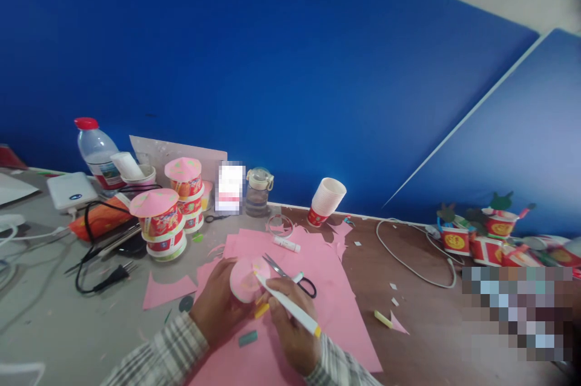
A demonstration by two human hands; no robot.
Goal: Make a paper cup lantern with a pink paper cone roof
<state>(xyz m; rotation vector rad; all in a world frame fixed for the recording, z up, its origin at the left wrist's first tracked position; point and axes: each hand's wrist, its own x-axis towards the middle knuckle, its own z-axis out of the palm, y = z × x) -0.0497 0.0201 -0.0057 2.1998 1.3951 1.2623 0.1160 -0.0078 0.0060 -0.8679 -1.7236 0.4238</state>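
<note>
My left hand (216,308) is closed round a small cup topped with a pink paper cone (245,279), holding it over the pink paper sheets (336,307). My right hand (290,320) grips a white pen with a yellow end (290,307), its tip touching the pink cone. Scissors with black handles (290,274) lie on the pink paper just beyond my hands. A white glue stick (287,244) lies farther back on the paper.
Two stacks of red cups with pink cone tops (158,222) stand at the left, with a water bottle (96,153), a power bank (71,190) and a black plug cable (106,280). A tilted paper cup (325,199) and a small jar (258,191) stand by the blue partition. Decorated red cups (481,241) are at the right.
</note>
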